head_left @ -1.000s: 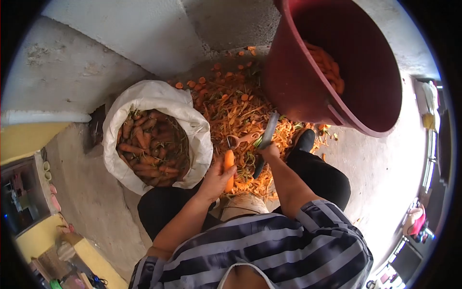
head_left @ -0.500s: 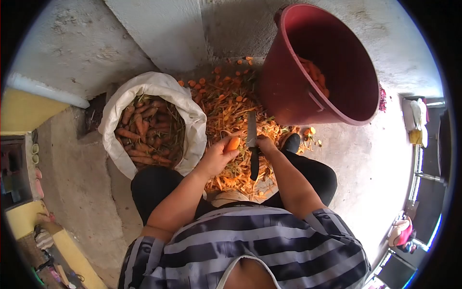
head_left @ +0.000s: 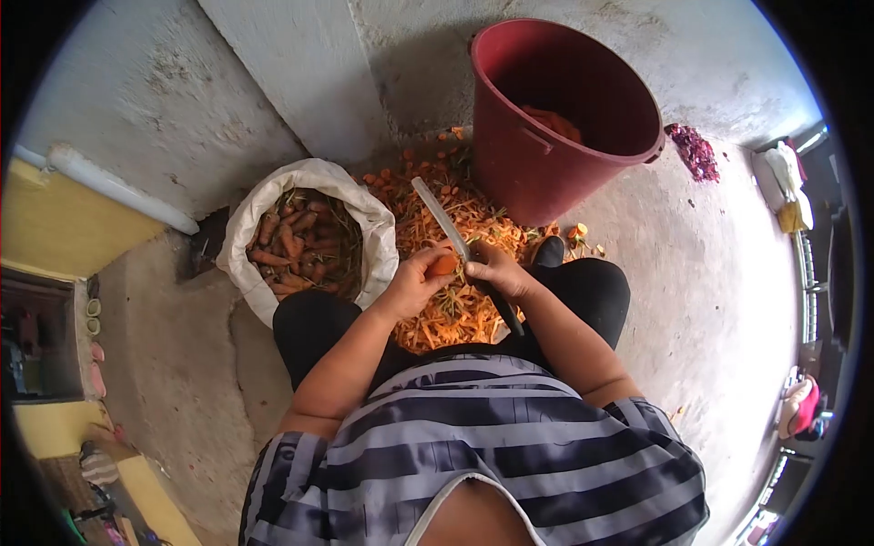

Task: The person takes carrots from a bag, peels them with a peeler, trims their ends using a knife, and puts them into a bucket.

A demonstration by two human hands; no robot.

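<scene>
My left hand [head_left: 416, 284] is closed around a carrot [head_left: 443, 265], whose orange end shows between the fingers. Close beside it, my right hand [head_left: 499, 272] grips a long knife [head_left: 440, 214] with a black handle. The blade slants up to the left, its lower part right next to the carrot. Beneath both hands lies a heap of orange peelings [head_left: 437, 320] with green bits and cut carrot ends. To the left stands a white sack [head_left: 375, 218] with a rolled rim, holding many unpeeled carrots [head_left: 293, 238].
A large dark red bucket [head_left: 537, 173] stands beyond the heap on the right, with orange carrots [head_left: 553, 123] inside. Reddish-purple scraps [head_left: 695, 153] lie by the wall behind it. My knees flank the peelings. A white pipe [head_left: 118, 189] runs along the left wall.
The knife has tilted from upright to slanting left, and its blade has come close to the carrot. My hands are nearer together. The view has shifted, moving the bucket leftward in it.
</scene>
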